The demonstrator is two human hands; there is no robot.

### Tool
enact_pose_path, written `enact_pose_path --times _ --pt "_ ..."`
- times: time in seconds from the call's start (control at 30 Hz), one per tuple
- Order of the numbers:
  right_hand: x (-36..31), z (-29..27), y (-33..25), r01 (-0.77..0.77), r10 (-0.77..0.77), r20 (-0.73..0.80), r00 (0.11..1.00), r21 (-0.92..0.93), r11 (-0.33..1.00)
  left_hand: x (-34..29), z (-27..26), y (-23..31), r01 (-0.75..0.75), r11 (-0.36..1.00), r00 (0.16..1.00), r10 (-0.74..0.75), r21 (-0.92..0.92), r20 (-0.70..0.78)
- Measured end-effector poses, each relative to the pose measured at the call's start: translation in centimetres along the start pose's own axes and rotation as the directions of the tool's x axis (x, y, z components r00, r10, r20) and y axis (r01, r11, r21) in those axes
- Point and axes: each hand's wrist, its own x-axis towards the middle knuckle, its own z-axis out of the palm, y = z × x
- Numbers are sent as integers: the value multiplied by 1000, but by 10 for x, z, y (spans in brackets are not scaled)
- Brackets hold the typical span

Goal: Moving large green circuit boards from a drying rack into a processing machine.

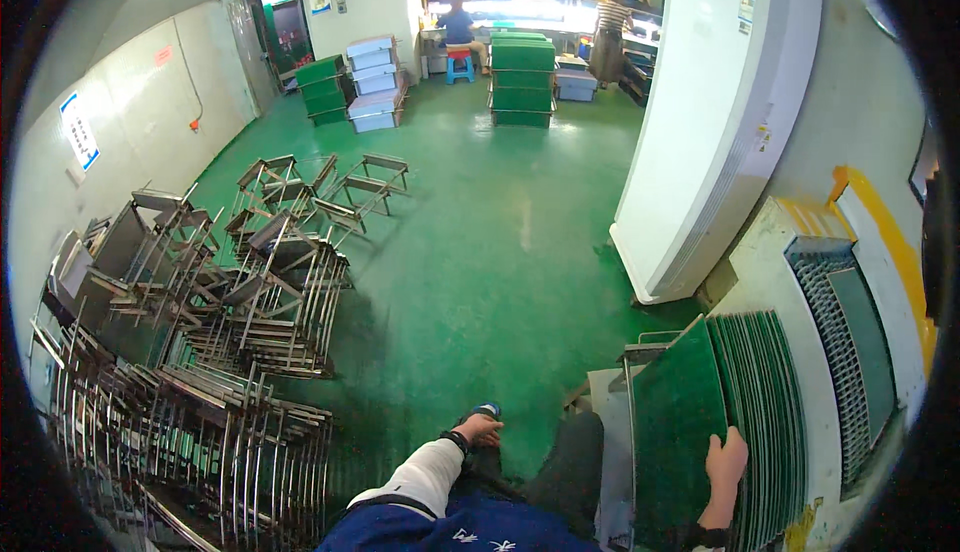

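Observation:
At the lower right, a row of thin green boards stands on edge, packed face to face. My right hand has its fingers closed on the edge of the front green board, which leans slightly apart from the others. My left hand hangs in front of my leg, just behind my shoe. Its fingers are loosely bent and partly apart, with nothing seen in them. A metal rack and a pale grey panel are beside the front board.
Many metal stands crowd the left side. A tall white air-conditioner cabinet stands at right, near a recessed tray of grey mesh. Further back are stacked green bins, grey-blue boxes and people at a lit bench.

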Motion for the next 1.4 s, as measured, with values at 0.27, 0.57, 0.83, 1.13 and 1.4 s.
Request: enact_pose_path --times 0.27,0.57,0.83,1.13,1.4 --pt "2 5 -11 -92 75 -98 992 -179 980 -10 6 6 9 996 1000 -9 -87 -3" --pt "-2 7 -14 -107 75 -170 983 -187 976 -21 9 12 -2 1000 999 1 -26 -32" --pt "3 11 -5 -64 17 -227 974 -200 978 -18 9 12 -4 1000 999 3 -12 -39" --pt "1 7 -12 -98 68 -147 987 -208 973 -16 6 9 -4 1000 1000 3 -30 -26" --pt "-5 10 -17 -74 45 -140 989 -209 975 -14 5 6 -3 999 1000 2 -37 -25"
